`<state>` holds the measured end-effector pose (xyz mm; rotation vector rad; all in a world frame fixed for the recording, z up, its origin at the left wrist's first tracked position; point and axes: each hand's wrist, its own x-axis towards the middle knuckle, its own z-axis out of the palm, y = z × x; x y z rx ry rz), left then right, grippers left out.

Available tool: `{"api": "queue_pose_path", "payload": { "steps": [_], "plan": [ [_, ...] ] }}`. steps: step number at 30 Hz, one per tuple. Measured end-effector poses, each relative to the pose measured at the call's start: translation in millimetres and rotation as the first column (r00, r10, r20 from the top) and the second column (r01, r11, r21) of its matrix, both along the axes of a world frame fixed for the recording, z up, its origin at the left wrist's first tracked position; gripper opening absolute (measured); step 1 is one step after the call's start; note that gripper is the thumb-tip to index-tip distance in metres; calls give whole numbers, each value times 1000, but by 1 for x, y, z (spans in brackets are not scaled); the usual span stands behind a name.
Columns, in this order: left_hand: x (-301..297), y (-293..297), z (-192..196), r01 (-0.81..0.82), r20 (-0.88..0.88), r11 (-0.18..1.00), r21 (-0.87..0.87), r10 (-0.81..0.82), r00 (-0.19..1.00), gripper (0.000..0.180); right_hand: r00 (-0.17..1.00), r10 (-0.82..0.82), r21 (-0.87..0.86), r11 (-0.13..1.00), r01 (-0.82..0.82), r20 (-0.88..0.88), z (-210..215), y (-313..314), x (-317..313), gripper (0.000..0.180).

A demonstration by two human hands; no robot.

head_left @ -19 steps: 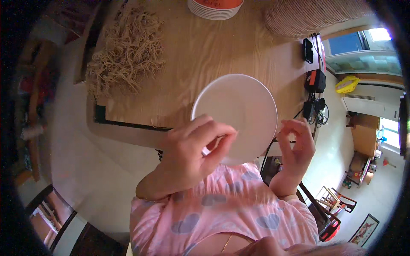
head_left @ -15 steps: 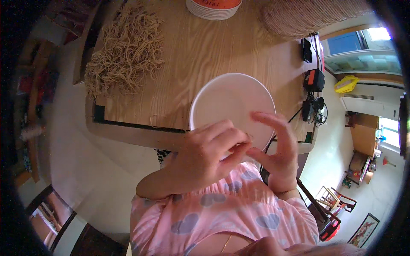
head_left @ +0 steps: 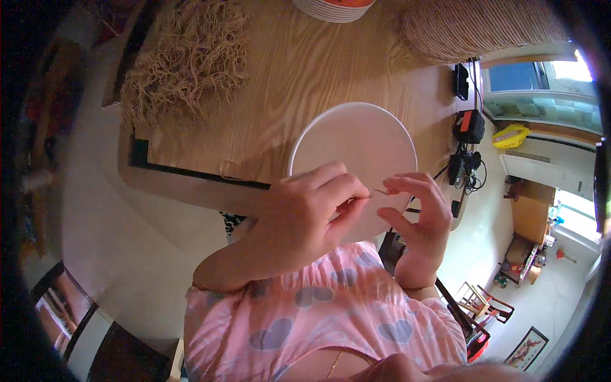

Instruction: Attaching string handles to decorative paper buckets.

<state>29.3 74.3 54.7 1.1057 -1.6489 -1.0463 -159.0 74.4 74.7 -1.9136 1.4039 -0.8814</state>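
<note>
A large round white tub (head_left: 356,137) stands at the table's near edge, below my hands. My left hand (head_left: 312,207) is pinched, thumb against forefinger, on a thin piece of tan twine (head_left: 380,191). Only the twine's short end shows; my fingers hide the remainder. Close on the right, my right hand (head_left: 423,213) has thumb and forefinger apart, its forefinger tip at the twine's end. On the left of the table lies a loose heap of tan twine strands (head_left: 191,63).
Behind the tub, a stack of white paper bowls (head_left: 334,9) stands by a large wound roll of cord (head_left: 484,28). Black adapters and cables (head_left: 468,127) line the table's right edge. A small loop of twine (head_left: 229,169) lies at the near edge.
My right thumb has moved away from my left fingertips, and the twine's end now shows between the hands. The whole view has shifted slightly.
</note>
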Motion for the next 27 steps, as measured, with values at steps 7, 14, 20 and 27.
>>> {"api": "queue_pose_path", "payload": {
  "steps": [7, 14, 20, 27],
  "plan": [
    [0, -4, 0, 35, 5, 999, -1, -35, 999, 10, 996, -1, 37, 999, 5, -92, 0, -4, 7, 31],
    [1, -3, -1, 53, 21, 998, 14, -54, 998, 11, 992, 104, 5, 995, -104, -71, -3, -9, 1, 18],
    [6, -7, 2, 61, 126, 998, -23, -58, 990, 10, 999, 1, -43, 999, -2, -37, -3, -7, -6, 17],
    [3, -9, 3, -38, 114, 996, -83, 47, 992, 9, 987, -145, -9, 989, 146, 70, -1, -1, -20, 15]
  ]
}}
